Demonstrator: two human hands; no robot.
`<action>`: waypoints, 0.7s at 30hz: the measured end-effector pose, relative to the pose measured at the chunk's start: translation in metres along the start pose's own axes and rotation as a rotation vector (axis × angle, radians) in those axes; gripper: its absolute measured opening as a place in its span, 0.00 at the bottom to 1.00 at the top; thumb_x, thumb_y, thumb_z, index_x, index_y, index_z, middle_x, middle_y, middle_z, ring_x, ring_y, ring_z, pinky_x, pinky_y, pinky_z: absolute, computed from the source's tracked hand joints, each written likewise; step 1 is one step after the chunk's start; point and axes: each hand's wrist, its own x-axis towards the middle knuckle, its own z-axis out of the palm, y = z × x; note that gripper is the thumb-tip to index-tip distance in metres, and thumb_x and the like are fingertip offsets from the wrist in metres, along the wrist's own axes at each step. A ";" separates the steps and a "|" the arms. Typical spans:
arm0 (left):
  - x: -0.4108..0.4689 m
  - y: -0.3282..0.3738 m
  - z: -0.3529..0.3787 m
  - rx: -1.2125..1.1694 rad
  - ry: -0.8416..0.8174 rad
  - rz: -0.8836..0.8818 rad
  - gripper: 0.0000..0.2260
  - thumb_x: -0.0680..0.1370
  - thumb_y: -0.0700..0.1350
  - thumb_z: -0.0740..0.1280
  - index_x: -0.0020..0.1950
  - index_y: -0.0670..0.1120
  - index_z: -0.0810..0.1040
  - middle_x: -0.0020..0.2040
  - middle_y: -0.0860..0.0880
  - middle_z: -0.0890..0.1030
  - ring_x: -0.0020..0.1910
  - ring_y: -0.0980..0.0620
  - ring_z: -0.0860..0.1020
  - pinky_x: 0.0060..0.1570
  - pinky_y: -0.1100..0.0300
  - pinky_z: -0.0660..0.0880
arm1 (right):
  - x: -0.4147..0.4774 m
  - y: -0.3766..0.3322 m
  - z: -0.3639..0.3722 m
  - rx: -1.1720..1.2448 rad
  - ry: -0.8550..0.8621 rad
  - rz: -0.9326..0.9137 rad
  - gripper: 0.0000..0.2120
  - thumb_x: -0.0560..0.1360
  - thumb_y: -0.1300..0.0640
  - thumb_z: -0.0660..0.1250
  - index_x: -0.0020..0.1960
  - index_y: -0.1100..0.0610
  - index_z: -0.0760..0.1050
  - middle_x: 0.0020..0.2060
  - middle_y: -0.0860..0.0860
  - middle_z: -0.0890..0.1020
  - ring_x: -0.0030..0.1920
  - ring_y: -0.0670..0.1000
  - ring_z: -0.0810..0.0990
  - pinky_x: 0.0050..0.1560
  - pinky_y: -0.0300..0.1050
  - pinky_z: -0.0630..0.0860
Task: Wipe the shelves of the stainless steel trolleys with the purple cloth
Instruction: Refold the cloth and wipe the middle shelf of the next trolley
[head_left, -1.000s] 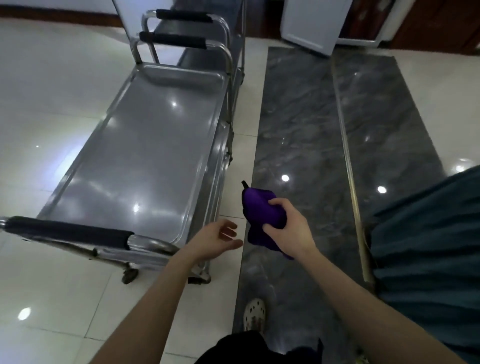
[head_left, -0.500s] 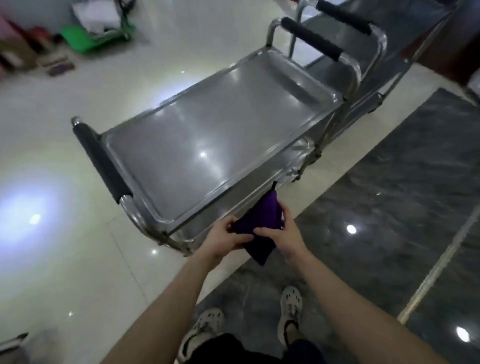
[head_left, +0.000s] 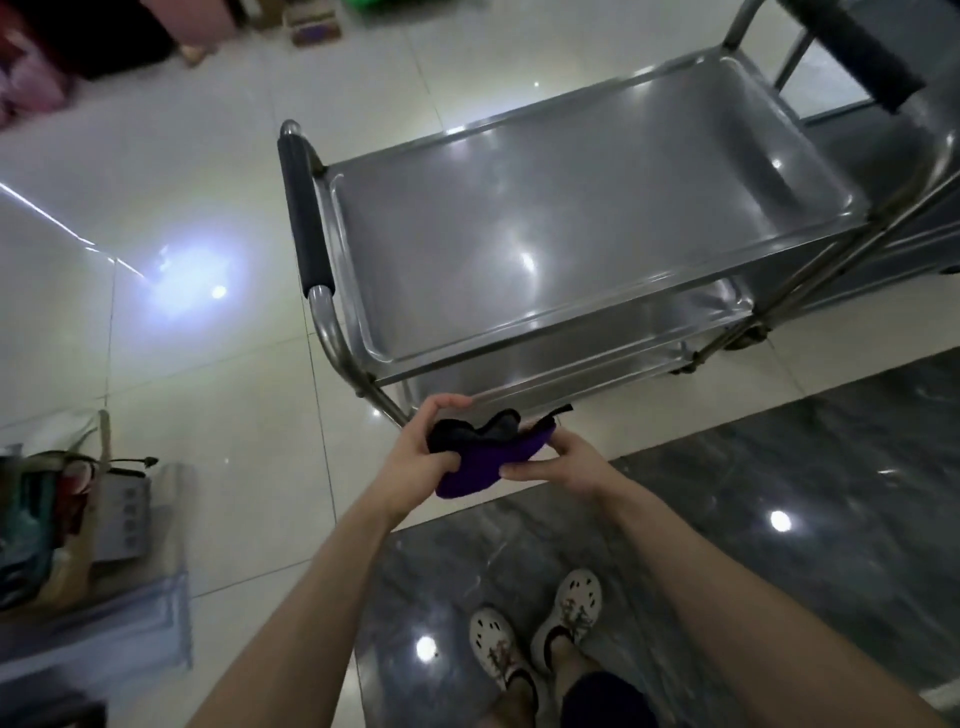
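Head view: both hands hold the purple cloth in the air, off the steel. The left hand has its fingers curled round the soft, bunched end. The right hand pinches the other end between thumb and fingers. The cloth is thick and fleecy, folded into a curved pad with a darker inner face showing on top.

Just beyond the hands stands the stainless steel trolley. Its top shelf is a smooth, shiny rectangular tray with a raised rim and rounded corners, and a lower shelf shows beneath. A black foam grip covers the tubular handle beyond the left hand. A second trolley sits past the right hand. Glossy pale tiles meet a dark veined marble strip below the right hand.

Half a second ago the cloth hung as a flat fold between the hands; now it lies bunched and level. A second ago only the right hand held it.
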 end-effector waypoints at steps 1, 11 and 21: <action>-0.003 -0.002 -0.006 0.006 -0.009 0.007 0.34 0.72 0.24 0.64 0.72 0.52 0.75 0.54 0.43 0.83 0.47 0.49 0.82 0.47 0.45 0.81 | 0.002 -0.002 0.005 -0.050 -0.001 -0.027 0.29 0.57 0.42 0.90 0.56 0.44 0.86 0.66 0.36 0.79 0.69 0.37 0.77 0.59 0.26 0.73; 0.043 -0.096 -0.024 0.014 0.175 0.107 0.27 0.79 0.31 0.72 0.68 0.57 0.68 0.61 0.46 0.81 0.53 0.46 0.86 0.46 0.44 0.87 | 0.067 0.050 0.032 -0.119 0.015 -0.121 0.25 0.70 0.44 0.84 0.65 0.41 0.83 0.58 0.47 0.88 0.60 0.53 0.87 0.64 0.62 0.83; 0.194 -0.216 -0.004 0.484 0.515 0.493 0.27 0.84 0.41 0.70 0.82 0.55 0.67 0.78 0.51 0.73 0.74 0.55 0.73 0.77 0.54 0.71 | 0.234 0.134 0.021 -0.336 0.336 -0.399 0.16 0.83 0.49 0.72 0.69 0.51 0.77 0.57 0.45 0.84 0.57 0.48 0.84 0.63 0.57 0.82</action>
